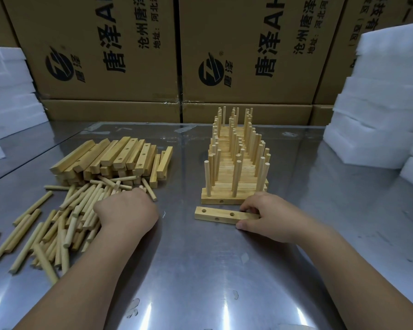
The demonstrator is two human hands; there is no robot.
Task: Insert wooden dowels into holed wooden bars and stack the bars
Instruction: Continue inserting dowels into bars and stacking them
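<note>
Holed bar (221,215) lies flat on the steel table (200,270), 2 holes up and 1 on its near side, its right end pinched by the right hand (270,217). Left hand (126,210) rests on the loose dowels (65,217); its fingertips are hidden, so its grip cannot be told. Just behind the bar stands a row of doweled bars (234,177), a heap of bare bars (119,158) to their left. Cardboard boxes (129,55) and white foam blocks (379,103) stand farthest.
</note>
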